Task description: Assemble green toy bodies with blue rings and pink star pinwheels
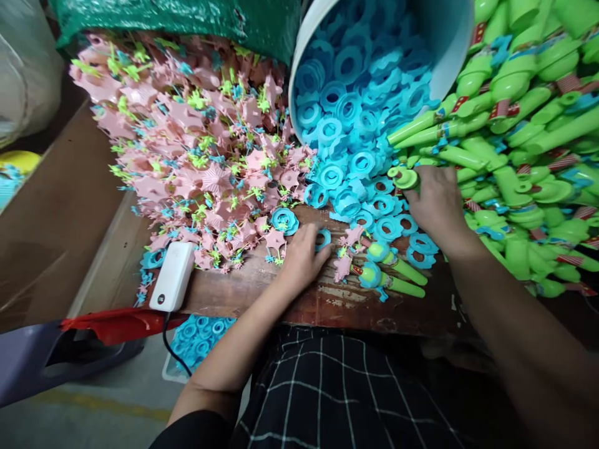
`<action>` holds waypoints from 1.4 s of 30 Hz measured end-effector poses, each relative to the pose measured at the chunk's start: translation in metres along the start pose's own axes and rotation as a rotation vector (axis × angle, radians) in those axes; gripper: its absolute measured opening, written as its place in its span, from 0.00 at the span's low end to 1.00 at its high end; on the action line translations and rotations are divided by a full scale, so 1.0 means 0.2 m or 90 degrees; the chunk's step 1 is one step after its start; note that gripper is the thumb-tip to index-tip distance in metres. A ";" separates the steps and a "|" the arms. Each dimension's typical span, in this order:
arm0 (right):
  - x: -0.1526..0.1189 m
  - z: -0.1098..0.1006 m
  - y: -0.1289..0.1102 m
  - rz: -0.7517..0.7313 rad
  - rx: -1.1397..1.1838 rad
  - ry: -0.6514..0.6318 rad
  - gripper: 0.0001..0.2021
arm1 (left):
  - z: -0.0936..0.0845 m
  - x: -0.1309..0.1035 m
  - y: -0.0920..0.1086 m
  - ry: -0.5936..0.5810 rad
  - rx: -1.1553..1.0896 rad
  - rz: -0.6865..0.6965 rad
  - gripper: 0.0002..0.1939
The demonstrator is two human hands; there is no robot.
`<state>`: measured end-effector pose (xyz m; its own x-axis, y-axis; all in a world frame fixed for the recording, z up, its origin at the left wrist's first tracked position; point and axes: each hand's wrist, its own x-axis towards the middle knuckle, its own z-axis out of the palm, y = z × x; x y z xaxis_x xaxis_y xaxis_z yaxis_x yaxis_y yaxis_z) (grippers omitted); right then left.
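My left hand [303, 257] rests low over the wooden table, its fingers curled beside a blue ring [322, 239]; whether it grips the ring is unclear. Another blue ring [284, 221] lies just beyond its fingertips. At the left edge of the green pile [515, 181], my right hand [433, 202] is closed around a green piece [403, 178] with a round end. Two assembled toys [393, 284] with green handles, blue rings and pink tops lie between my hands. Pink star-shaped parts [215, 178] with small green and blue figures are heaped at the left.
A white bucket [296, 93] lies tipped, spilling blue rings [346, 125] onto the table [327, 308]. A green bag [178, 19] stands behind the pink heap. A white power bank [173, 276] with a black cable lies near the front edge. Below is a container of blue rings [199, 337].
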<state>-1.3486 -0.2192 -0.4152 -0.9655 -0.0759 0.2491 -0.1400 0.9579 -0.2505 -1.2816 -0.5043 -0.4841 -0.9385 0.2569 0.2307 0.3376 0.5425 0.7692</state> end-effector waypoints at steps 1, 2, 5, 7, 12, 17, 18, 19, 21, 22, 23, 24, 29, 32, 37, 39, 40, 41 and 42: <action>-0.04 -0.03 -0.03 0.010 0.036 0.004 0.24 | -0.02 -0.02 0.01 0.024 -0.112 -0.048 0.20; -0.08 -0.05 -0.06 0.027 0.084 0.008 0.25 | -0.04 -0.03 0.03 0.039 -0.234 -0.098 0.23; -0.28 -0.09 -0.20 0.025 0.233 -0.023 0.25 | -0.09 -0.05 0.12 0.049 -0.570 -0.246 0.20; -0.43 -0.07 -0.31 -0.068 0.263 -0.063 0.23 | -0.11 -0.06 0.19 0.064 -0.712 -0.318 0.21; -0.72 0.04 -0.54 -0.137 0.206 -0.139 0.21 | -0.05 -0.10 0.30 0.121 -0.772 -0.369 0.24; -0.82 0.07 -0.62 0.129 0.671 -0.341 0.22 | -0.02 -0.22 0.34 0.019 -0.757 -0.296 0.36; -0.82 0.07 -0.63 0.210 0.802 -0.435 0.23 | -0.02 -0.24 0.34 -0.008 -0.760 -0.285 0.37; -0.82 0.07 -0.63 0.288 0.920 -0.526 0.24 | -0.03 -0.25 0.34 -0.034 -0.751 -0.271 0.36; -0.81 0.08 -0.62 0.398 1.078 -0.641 0.26 | -0.06 -0.26 0.31 -0.065 -0.668 -0.234 0.31; -0.80 0.10 -0.62 0.419 1.105 -0.657 0.27 | -0.08 -0.25 0.28 -0.051 -0.579 -0.217 0.28; -0.79 0.11 -0.61 0.419 1.092 -0.658 0.27 | -0.10 -0.23 0.23 -0.008 -0.455 -0.200 0.25; -0.77 0.13 -0.61 0.402 1.047 -0.648 0.27 | -0.12 -0.21 0.18 0.054 -0.306 -0.181 0.23; -0.67 0.23 -0.56 0.251 0.751 -0.541 0.32 | -0.24 -0.14 -0.06 0.263 0.290 -0.076 0.19; -0.63 0.28 -0.54 0.231 0.745 -0.506 0.33 | -0.26 -0.18 -0.10 0.244 0.371 -0.042 0.16; -0.64 0.25 -0.53 0.221 0.750 -0.543 0.34 | -0.19 -0.30 -0.07 0.123 0.349 0.005 0.16; -0.67 0.22 -0.53 0.226 0.736 -0.572 0.35 | -0.17 -0.32 -0.08 0.146 0.281 -0.010 0.21; -0.68 0.20 -0.53 0.227 0.725 -0.577 0.35 | -0.16 -0.33 -0.09 0.171 0.238 -0.028 0.24; -0.70 0.19 -0.52 0.226 0.711 -0.571 0.35 | -0.15 -0.33 -0.10 0.195 0.196 -0.049 0.26; -0.71 0.19 -0.51 0.224 0.695 -0.559 0.35 | -0.14 -0.34 -0.11 0.205 0.161 -0.067 0.28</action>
<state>-1.2047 -0.3171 -0.4598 -0.7493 -0.4118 -0.5186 0.4218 0.3069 -0.8532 -1.2281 -0.5562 -0.4999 -0.9298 -0.0520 0.3643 0.2081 0.7422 0.6371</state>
